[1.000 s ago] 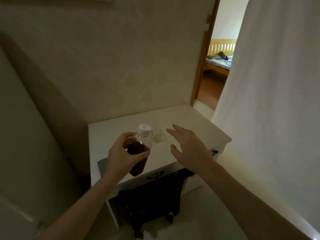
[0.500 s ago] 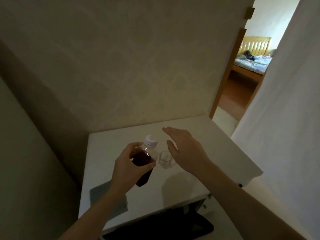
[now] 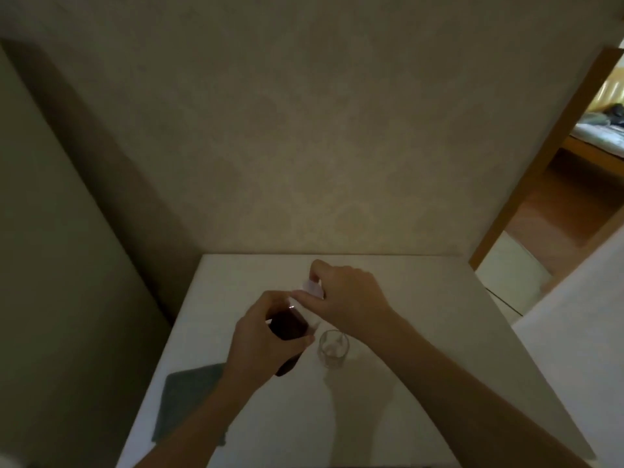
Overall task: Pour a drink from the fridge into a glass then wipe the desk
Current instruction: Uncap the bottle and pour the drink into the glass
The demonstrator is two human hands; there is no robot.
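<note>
My left hand grips a small clear bottle of dark drink, held tilted over the white desk. Around the bottle's white cap, my right hand has its fingers closed. A small empty clear glass stands upright on the desk just right of the bottle, below my right wrist. A grey cloth lies flat near the desk's front left corner. Most of the bottle's lower part is hidden by my left hand.
The desk stands against a beige wall, with a tall pale panel close on the left. An open wooden doorway at the right leads to a room with a bed. A white surface rises at the right.
I have come closer to the desk. My right hand, open and hovering before, has closed on the bottle's cap. The left hand still holds the bottle.
</note>
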